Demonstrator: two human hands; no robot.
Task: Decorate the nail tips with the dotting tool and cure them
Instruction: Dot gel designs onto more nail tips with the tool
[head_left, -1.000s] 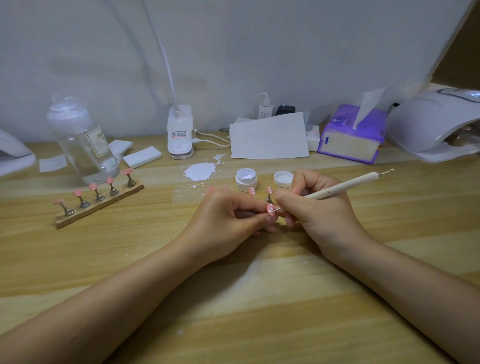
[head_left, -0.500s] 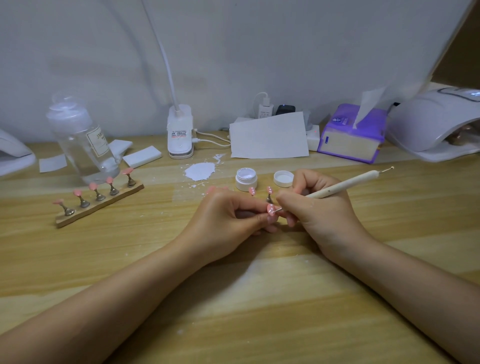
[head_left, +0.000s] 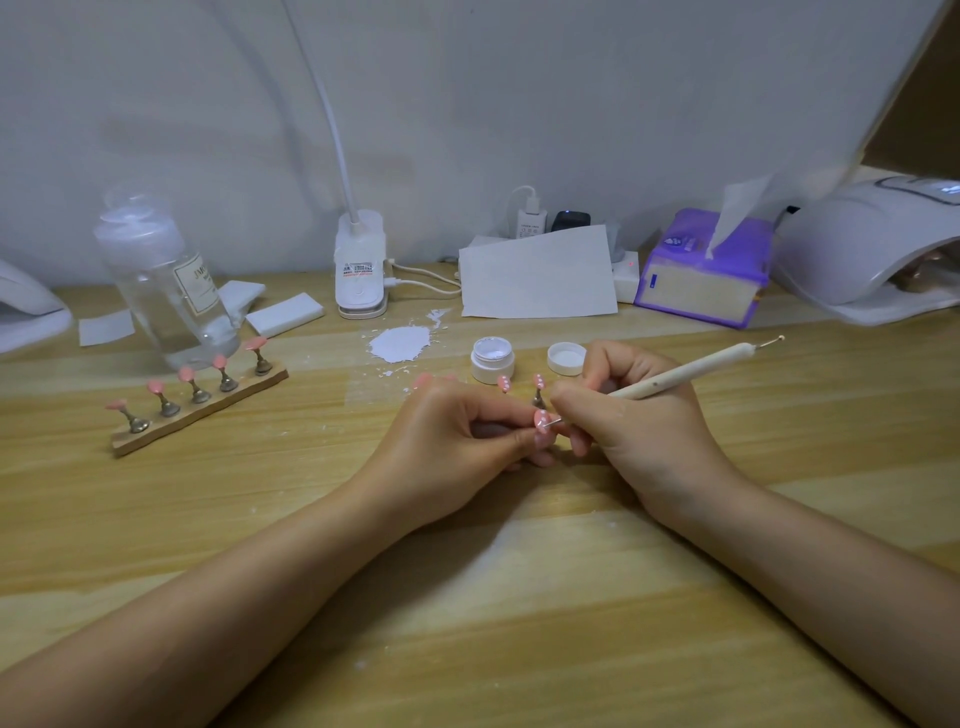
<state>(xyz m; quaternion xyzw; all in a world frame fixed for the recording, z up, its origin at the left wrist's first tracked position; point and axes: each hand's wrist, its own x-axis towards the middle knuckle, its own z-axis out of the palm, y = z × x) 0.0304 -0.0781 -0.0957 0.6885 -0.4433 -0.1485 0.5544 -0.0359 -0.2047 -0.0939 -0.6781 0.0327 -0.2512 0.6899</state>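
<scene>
Dotting's underway: a pink nail tip (head_left: 541, 419) is pinched in the left hand (head_left: 452, 441) while the dotting tool (head_left: 675, 375), gripped by the right hand (head_left: 631, 415), gets touched to it, so more gel from the open jar (head_left: 492, 359) just beyond is probably needed next.

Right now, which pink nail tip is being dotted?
The pink nail tip pinched in the left hand, touched by the white dotting tool; the others stand on stands, untouched.

home nail desk: curing lamp (head_left: 862, 249), tissue box (head_left: 701, 280).
</scene>
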